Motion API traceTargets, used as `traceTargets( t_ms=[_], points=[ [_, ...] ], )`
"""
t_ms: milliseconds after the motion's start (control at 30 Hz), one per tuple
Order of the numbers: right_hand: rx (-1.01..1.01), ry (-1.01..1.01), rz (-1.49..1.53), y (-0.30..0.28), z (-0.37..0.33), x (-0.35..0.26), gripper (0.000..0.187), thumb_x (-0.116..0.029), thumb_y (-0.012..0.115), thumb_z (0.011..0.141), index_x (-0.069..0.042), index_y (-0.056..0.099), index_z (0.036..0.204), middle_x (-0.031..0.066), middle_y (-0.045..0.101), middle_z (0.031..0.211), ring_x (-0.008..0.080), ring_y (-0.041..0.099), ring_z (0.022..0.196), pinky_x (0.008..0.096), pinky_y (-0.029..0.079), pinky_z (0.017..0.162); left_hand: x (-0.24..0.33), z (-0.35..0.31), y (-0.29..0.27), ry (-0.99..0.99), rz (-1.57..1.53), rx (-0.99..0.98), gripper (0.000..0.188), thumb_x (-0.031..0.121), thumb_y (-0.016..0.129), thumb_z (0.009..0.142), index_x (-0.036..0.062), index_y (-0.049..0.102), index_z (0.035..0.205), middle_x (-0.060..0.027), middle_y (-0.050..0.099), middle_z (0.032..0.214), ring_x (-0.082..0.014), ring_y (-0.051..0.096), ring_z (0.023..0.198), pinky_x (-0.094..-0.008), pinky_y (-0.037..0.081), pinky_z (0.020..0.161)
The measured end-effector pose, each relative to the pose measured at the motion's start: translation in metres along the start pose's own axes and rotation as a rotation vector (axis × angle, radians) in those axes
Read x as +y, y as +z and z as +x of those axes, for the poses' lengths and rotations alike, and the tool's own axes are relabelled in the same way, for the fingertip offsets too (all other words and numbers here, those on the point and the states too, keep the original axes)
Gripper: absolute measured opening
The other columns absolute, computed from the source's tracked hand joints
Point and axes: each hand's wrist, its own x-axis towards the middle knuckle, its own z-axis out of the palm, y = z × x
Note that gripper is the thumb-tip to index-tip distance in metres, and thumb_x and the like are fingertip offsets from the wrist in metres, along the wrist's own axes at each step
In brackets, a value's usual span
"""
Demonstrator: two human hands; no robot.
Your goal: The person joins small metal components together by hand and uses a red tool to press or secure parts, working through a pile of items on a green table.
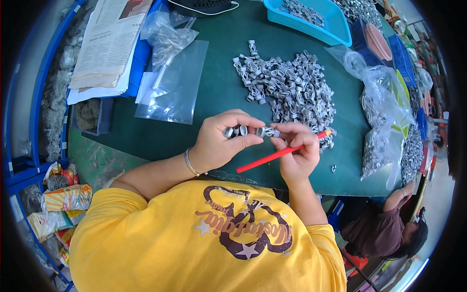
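My left hand point(216, 138) is closed around several small grey ring-ended parts point(236, 131). Between the fingertips of both hands is one more grey part point(266, 132), with a ringed end and a twisted middle. My right hand point(299, 153) pinches its right end. That same hand also grips a slim red pencil-like stick point(260, 161), slanting up to a yellowish tip on the right. Just beyond my hands, a heap of similar grey parts point(296, 80) spreads over the green tabletop point(219, 87).
A turquoise basket point(311, 29) holding grey parts stands at the back. Clear bags point(172, 92) and newspapers point(107, 44) lie left. Filled plastic bags point(382, 121) and blue bins point(401, 58) line the right side. Another person point(379, 228) sits at the lower right.
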Motion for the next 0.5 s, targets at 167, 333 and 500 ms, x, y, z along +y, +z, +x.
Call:
traceTargets(
  t_ms=[167, 333, 500],
  points=[
    [-0.254, -0.381, -0.251, 0.003, 0.006, -0.016, 0.036, 0.004, 0.074, 0.066, -0.004, 0.04, 0.076, 0.015, 0.062, 0.079, 0.0314, 0.064, 0.081, 0.0357, 0.053, 0.068, 0.002, -0.003, -0.002, -0.57, -0.658, 0.013, 0.02, 0.004, 0.06, 0.082, -0.0002, 0.058, 0.102, -0.0082, 0.059, 0.087, -0.0132, 0.057, 0.076, -0.0248, 0.048, 0.064],
    [-0.186, -0.347, -0.621, -0.009, 0.022, -0.002, 0.025, 0.01, 0.065, 0.067, -0.004, 0.044, 0.07, 0.0101, 0.062, 0.074, 0.0263, 0.058, 0.066, 0.0339, 0.046, 0.06, -0.019, -0.009, -0.006, -0.728, -1.15, 0.047, 0.024, 0.012, 0.05, 0.09, 0.003, 0.051, 0.112, -0.0091, 0.059, 0.099, -0.0206, 0.06, 0.095, -0.0365, 0.054, 0.077],
    [-0.417, -0.265, -1.078, -0.013, 0.04, 0.003, 0.02, 0.002, 0.062, 0.061, -0.007, 0.049, 0.073, 0.007, 0.062, 0.078, 0.0258, 0.055, 0.077, 0.0365, 0.04, 0.069, -0.019, -0.009, -0.013, -0.775, -1.097, 0.145, 0.011, 0.013, 0.055, 0.087, 0.0102, 0.053, 0.097, 0.0002, 0.048, 0.076, -0.0098, 0.047, 0.067, -0.022, 0.037, 0.052]
  ],
)
